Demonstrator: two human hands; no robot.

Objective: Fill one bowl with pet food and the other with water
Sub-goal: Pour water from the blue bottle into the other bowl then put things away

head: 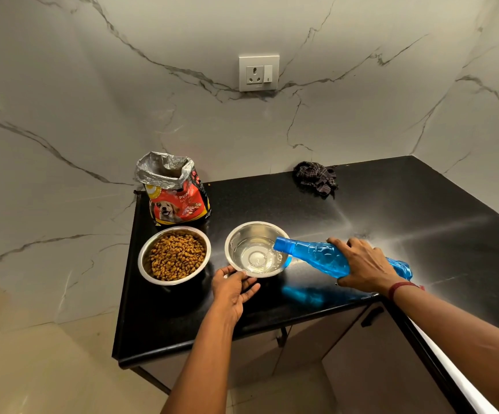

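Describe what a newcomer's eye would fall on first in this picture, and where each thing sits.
The bright blue bottle, tipped in the right hand, pours water into the right steel bowl near the front of the black counter, and the left hand holds that bowl's near rim. Just left of it, a second steel bowl is heaped with brown kibble, and the open red puppy food bag stands behind it.

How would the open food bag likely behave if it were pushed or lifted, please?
The bag is probably floppy: its foil top is crumpled. It stands upright and bulging, so it is likely fairly heavy for its size. With its mouth open, a high push might tip it and spill its contents.
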